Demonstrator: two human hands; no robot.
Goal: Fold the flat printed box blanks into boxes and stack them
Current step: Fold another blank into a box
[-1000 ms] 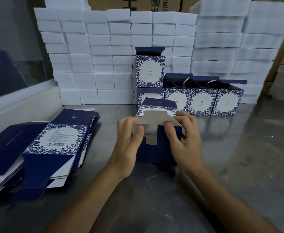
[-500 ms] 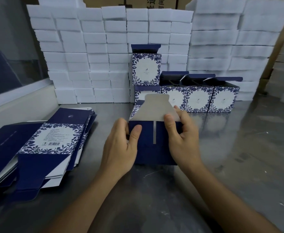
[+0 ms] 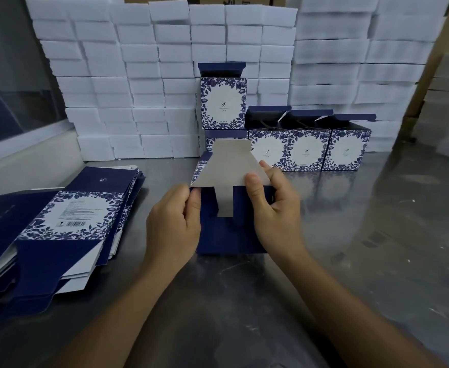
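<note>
A half-folded navy box (image 3: 228,235) stands on the steel table in front of me, its grey inner flap (image 3: 228,168) raised above the top edge. My left hand (image 3: 172,227) grips the box's left side, thumb at the flap's left corner. My right hand (image 3: 273,208) grips the right side, thumb pressing the flap's lower right part. A pile of flat printed box blanks (image 3: 58,227) lies to the left. Behind stand finished boxes: three in a row (image 3: 308,150) with lids open, and one (image 3: 223,102) stacked on another at their left end.
A wall of white foam blocks (image 3: 127,83) lines the back of the table, with taller stacks (image 3: 350,57) at the right. A glass partition (image 3: 8,75) and a ledge run along the left. Bare steel table (image 3: 377,235) lies to my right.
The grey flap, folded down toward me a second ago, has swung up to stand above the box. Both thumbs moved down onto the box's front corners.
</note>
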